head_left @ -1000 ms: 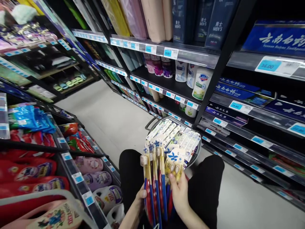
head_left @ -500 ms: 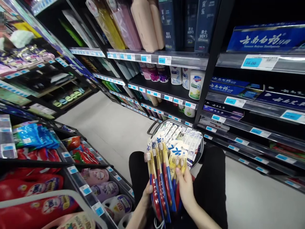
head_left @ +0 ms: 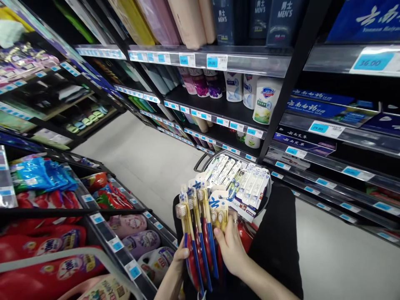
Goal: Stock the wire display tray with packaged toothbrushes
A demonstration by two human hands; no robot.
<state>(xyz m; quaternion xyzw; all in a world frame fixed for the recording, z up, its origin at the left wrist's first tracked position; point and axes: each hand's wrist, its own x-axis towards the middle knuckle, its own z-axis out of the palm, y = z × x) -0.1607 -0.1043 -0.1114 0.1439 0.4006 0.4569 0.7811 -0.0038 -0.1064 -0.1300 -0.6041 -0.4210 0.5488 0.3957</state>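
Observation:
Several packaged toothbrushes [head_left: 200, 237] with red, blue and gold packs are fanned out over my lap. My left hand [head_left: 180, 260] is closed round their lower left side, thumb on the front. At the right of the bunch, my right hand [head_left: 231, 246] grips a toothbrush pack [head_left: 218, 210] with two brush heads, thumb in front and fingers behind. Just beyond my hands, a round basket [head_left: 265, 200] between my knees holds many white toothbrush packs [head_left: 240, 179]. Something red [head_left: 244, 237] shows partly under my right hand.
A shelf of bottles and shampoo [head_left: 265, 100] rises ahead. On the right, shelves carry blue toothpaste boxes [head_left: 315, 106]. Close on my left are red detergent bottles [head_left: 46, 266] and a shelf edge with price tags [head_left: 116, 243]. Pale floor [head_left: 140, 158] runs along the aisle.
The bunch of toothbrushes and both my hands have shifted left and slightly away from the basket. The view has tilted downward, and more of the white packs shows.

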